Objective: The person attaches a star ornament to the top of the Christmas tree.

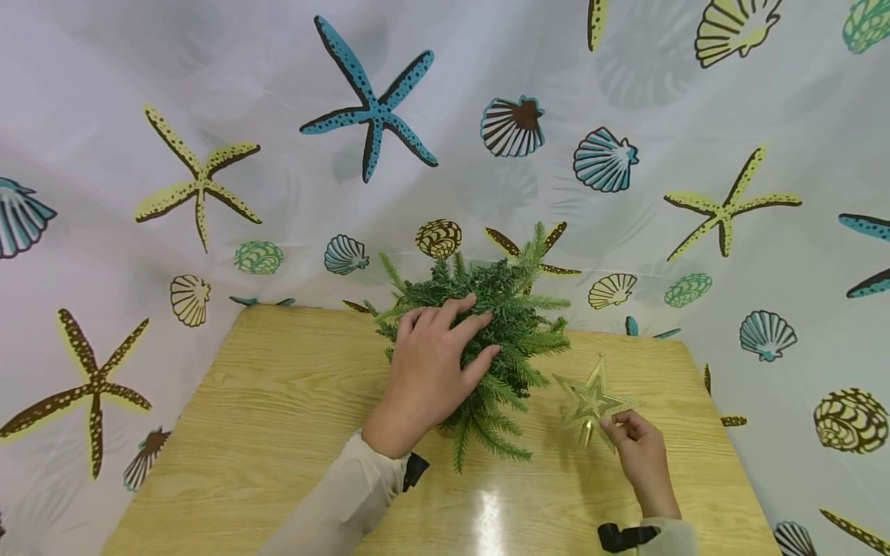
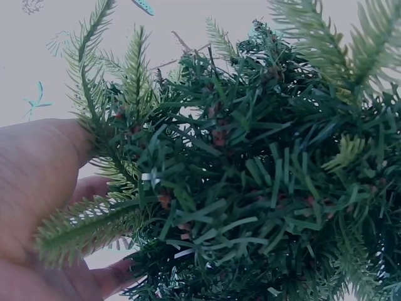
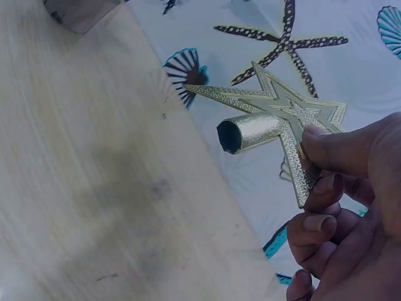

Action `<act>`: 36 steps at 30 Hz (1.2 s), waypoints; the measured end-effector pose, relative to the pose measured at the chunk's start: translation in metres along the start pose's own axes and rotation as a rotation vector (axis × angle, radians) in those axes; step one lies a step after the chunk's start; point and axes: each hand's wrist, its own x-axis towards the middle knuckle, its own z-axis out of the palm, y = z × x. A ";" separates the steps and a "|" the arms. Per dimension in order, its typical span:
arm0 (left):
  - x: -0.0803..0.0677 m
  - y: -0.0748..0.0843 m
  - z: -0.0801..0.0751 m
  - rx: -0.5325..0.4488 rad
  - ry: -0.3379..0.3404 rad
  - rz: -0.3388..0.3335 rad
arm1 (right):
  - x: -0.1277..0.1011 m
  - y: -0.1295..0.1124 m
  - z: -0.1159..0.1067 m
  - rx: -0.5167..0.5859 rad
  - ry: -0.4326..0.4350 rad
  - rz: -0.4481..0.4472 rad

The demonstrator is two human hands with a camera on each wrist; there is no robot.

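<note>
A small artificial Christmas tree [image 1: 514,347] with green needled branches stands on the wooden table. My left hand [image 1: 434,363] lies over its top with fingers spread and touching the branches. In the left wrist view, dark green foliage [image 2: 250,169] fills most of the picture, and the left hand [image 2: 44,207] shows at its left side, some fingers partly hidden by twigs. To the right of the tree, my right hand [image 1: 640,452] pinches a gold star tree topper [image 1: 591,398] between thumb and fingers. The topper's hollow round socket [image 3: 250,132] points left in the right wrist view.
The wooden table [image 1: 278,401] carries the tree and has a bright reflection near its front. A white curtain [image 1: 278,77] printed with starfish and shells hangs behind and along both sides. A dark wrist strap [image 1: 626,537] sits on my right wrist.
</note>
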 end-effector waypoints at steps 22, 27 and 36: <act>-0.003 -0.002 -0.001 -0.001 0.003 0.000 | -0.007 -0.059 -0.012 0.022 0.152 -0.203; -0.004 -0.002 -0.001 -0.003 0.005 0.000 | -0.012 -0.073 -0.014 0.026 0.168 -0.253; -0.005 -0.002 0.000 -0.014 0.006 -0.002 | -0.012 -0.086 -0.021 0.012 0.194 -0.293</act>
